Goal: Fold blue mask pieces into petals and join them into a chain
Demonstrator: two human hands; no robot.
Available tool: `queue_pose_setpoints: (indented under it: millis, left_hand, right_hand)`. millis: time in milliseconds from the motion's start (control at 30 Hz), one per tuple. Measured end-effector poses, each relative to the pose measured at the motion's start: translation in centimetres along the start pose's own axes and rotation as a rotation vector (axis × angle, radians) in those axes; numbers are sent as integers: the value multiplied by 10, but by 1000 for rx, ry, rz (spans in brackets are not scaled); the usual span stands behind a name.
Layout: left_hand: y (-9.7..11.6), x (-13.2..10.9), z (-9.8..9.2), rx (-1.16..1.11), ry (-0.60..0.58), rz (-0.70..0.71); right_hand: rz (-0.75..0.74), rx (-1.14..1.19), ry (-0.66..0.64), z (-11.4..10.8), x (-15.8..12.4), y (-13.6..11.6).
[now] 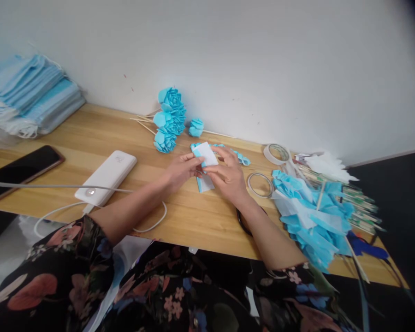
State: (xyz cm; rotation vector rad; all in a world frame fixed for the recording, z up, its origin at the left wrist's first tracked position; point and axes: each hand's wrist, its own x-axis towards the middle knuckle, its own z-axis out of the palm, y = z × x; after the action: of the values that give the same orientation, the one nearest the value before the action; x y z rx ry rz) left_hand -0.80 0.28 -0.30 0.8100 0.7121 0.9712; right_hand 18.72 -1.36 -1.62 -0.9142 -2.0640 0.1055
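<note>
Above the middle of the wooden table, both my hands pinch a small white piece of sheet [208,155] with a blue strip along its left edge. It looks like paper or thin fabric. My left hand [180,174] grips its left side between thumb and fingers. My right hand [228,179] holds it from the right, fingers bent around the edge. Just under them lies a similar white and blue piece [206,183], partly covered by my fingers. A row of small blue pieces [244,159] lies behind my right hand. Farther back rests a single blue flower [196,127] on a thin stick.
Several blue flowers [169,120] on sticks lie by the wall. Face masks [38,94] are stacked left, near a phone [24,170] and a cabled power bank [107,177]. On the right are tape rolls [260,185], crumpled blue material [311,216] and a blue-handled tool [368,246].
</note>
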Motion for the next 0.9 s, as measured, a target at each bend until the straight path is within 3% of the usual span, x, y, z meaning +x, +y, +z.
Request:
queue_pose_setpoints:
  millis: [133, 300, 433, 900]
  left_hand:
    - [0, 0, 0, 43, 68, 7]
    - [1, 0, 1, 211, 96, -16]
    - [-2, -2, 0, 361, 50, 50]
    - [-1, -2, 2, 495, 59, 63]
  right_hand:
    - [28, 141, -9, -7, -1, -8]
    - [289, 303, 126, -11, -2, -10]
    - [431, 291, 104, -10, 2, -14]
    - [464, 294, 129, -7, 4, -20]
